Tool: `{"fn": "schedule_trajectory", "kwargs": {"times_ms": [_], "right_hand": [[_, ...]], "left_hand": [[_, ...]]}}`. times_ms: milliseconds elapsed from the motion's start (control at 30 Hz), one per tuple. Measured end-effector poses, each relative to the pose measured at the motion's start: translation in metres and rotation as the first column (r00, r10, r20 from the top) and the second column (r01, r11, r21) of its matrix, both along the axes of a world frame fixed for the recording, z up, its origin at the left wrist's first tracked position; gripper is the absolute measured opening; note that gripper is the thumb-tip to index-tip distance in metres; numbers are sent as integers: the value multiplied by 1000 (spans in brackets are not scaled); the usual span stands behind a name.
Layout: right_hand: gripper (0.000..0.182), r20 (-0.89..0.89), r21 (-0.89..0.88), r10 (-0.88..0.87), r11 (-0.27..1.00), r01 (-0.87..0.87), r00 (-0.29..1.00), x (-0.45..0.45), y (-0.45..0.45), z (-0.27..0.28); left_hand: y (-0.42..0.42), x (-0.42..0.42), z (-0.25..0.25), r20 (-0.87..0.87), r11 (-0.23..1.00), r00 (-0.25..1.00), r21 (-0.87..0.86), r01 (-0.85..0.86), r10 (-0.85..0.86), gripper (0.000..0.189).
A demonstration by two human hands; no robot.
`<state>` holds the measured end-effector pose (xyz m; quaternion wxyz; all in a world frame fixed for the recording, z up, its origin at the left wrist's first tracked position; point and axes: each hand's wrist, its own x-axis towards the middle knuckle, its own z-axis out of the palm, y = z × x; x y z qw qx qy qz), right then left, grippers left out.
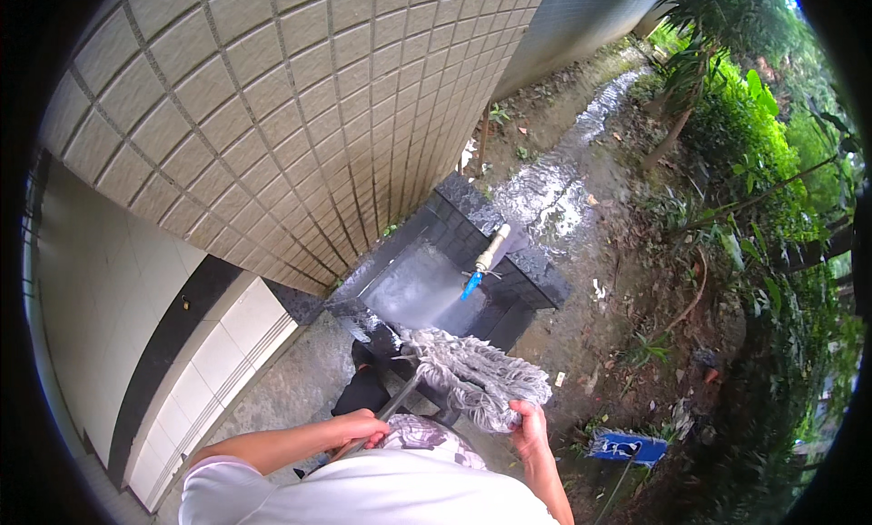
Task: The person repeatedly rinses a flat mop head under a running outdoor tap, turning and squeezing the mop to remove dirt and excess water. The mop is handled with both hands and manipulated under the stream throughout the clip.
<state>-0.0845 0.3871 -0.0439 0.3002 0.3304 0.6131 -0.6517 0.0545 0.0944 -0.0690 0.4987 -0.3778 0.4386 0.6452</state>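
Note:
My left hand (361,427) is wrapped around the handle (402,397) of a string mop. At the right end of the grey mop head (480,375), my right hand (528,419) grips some of its wet-looking strands. The mop head is raised in front of my body and covers the near edge of a dark-tiled basin (409,280). Beyond it, a faucet with a blue nozzle (471,286) sends a misty spray down into the basin. The faucet's pale pipe (494,247) rises at the basin's far right side.
A beige tiled wall (306,116) borders the basin on the left. White tiled steps (225,348) lie at lower left. Muddy ground with water (545,198) stretches beyond the basin. A flat mop with a blue head (630,447) lies at right, near plants (742,143).

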Motion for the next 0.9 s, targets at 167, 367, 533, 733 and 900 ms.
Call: {"fn": "schedule_trajectory", "kwargs": {"times_ms": [167,367,533,733,900], "right_hand": [[28,-103,48,7,999,-2,995,1,-4,19],[43,-12,-60,10,998,-11,1000,-19,-24,-12],[38,-264,240,612,790,-563,746,-44,-15,-27],[47,-266,909,909,347,-232,321,-69,-53,5],[65,-170,977,916,108,-186,-362,-75,-82,23]], "left_hand": [[4,-20,4,24,978,986,126,-166,164,17],[4,-54,-38,79,926,925,36,-375,372,22],[-5,-58,-42,100,899,897,43,-437,431,17],[-4,-55,-47,142,873,873,91,-480,466,16],[-5,-54,-40,40,914,914,15,-405,404,14]]}}
